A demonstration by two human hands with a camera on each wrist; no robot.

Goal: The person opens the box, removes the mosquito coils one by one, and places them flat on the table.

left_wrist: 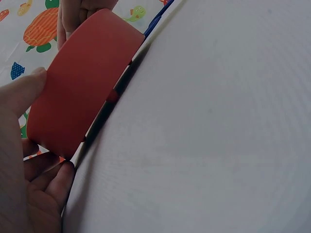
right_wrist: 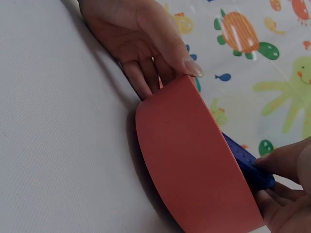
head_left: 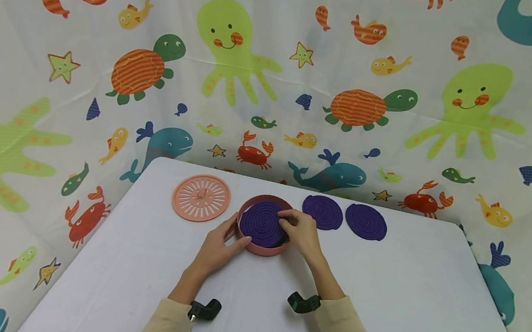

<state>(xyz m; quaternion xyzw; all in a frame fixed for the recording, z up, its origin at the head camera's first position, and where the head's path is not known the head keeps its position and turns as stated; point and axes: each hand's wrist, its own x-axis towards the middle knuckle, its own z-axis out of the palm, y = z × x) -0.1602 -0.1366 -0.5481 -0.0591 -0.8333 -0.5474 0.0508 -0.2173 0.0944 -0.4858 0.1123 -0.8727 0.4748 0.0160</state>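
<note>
A round pink mosquito-coil holder [head_left: 263, 251] sits at the middle of the table. My left hand [head_left: 216, 246] grips its left side, thumb at the near rim and fingers around the wall. Inside the rim lies a purple mosquito coil [head_left: 260, 224], its right part raised. My right hand [head_left: 304, 237] pinches that edge between thumb and fingers. From the right wrist, the coil's edge [right_wrist: 245, 160] shows tilted above the holder's wall [right_wrist: 189, 155]. The left wrist view has small feet under the holder [left_wrist: 80, 82].
A pink slotted lid [head_left: 201, 198] with a small central knob lies left of the holder. Two more purple coils, one nearer [head_left: 322, 213] and one farther right [head_left: 366, 222], lie flat on the white table [head_left: 430, 300]. A sea-animal patterned curtain [head_left: 272, 116] hangs behind.
</note>
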